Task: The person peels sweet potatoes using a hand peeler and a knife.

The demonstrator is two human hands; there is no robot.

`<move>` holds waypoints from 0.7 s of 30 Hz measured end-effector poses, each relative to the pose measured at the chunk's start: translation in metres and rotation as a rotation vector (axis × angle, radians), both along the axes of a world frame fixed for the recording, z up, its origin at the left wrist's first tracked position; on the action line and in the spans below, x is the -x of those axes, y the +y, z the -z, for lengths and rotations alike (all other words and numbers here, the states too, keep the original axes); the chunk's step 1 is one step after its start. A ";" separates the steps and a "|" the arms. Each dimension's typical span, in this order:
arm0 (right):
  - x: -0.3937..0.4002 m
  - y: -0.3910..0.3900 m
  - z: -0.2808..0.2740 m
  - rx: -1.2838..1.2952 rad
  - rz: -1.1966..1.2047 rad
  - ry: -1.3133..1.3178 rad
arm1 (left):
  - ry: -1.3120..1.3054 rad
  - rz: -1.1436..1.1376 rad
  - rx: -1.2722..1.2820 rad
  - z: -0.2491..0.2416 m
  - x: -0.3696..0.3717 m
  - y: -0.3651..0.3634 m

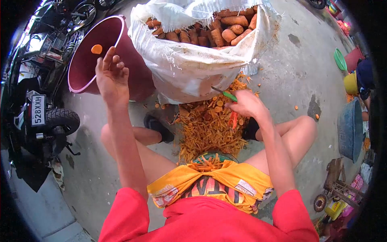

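The sack (189,76) stands open, carrots (217,37) heaped to its rim; a knock from a foot could spill some. The bucket (139,74) beside it could tip if bumped. The left hand (113,76) is at its rim, fingers loosely apart and partly curled, pinching nothing that I can see. The right hand (248,104) has its fingers wrapped around a green-handled knife (230,96), blade towards the sack; a slipping grip might nick the cloth or a finger. One carrot piece (96,49) shows against the bucket's mouth; if airborne, which I cannot tell, a poor toss could miss.

The floor (286,80) is grey and stained, with a motorbike (60,119) at left, a blue tub (350,129) at right, and peelings (207,133) between the feet.
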State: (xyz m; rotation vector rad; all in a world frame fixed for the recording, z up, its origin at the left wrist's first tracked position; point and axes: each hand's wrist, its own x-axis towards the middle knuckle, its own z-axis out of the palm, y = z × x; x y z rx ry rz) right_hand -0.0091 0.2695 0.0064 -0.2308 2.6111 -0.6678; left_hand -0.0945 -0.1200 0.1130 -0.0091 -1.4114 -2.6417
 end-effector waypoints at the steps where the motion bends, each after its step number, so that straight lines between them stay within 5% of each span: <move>1: 0.001 0.001 -0.007 0.001 0.006 0.006 | -0.009 -0.001 0.079 -0.003 0.003 0.011; 3: -0.001 0.002 -0.018 -0.047 0.027 0.006 | -0.004 0.020 0.255 -0.005 0.006 0.053; 5: -0.004 0.004 -0.021 -0.055 0.029 0.056 | 0.062 0.034 0.699 -0.021 0.015 0.110; 7: -0.005 0.005 -0.024 -0.060 0.031 0.102 | 0.446 0.278 0.985 -0.014 0.049 0.150; 12: -0.005 0.015 -0.023 -0.061 0.052 0.102 | 0.850 0.412 1.617 0.030 0.127 0.232; 20: -0.003 0.027 -0.053 0.058 0.085 0.153 | 0.998 0.429 1.685 0.025 0.145 0.229; 21: -0.001 0.028 -0.058 0.125 0.070 0.181 | 0.833 0.347 1.523 0.014 0.127 0.221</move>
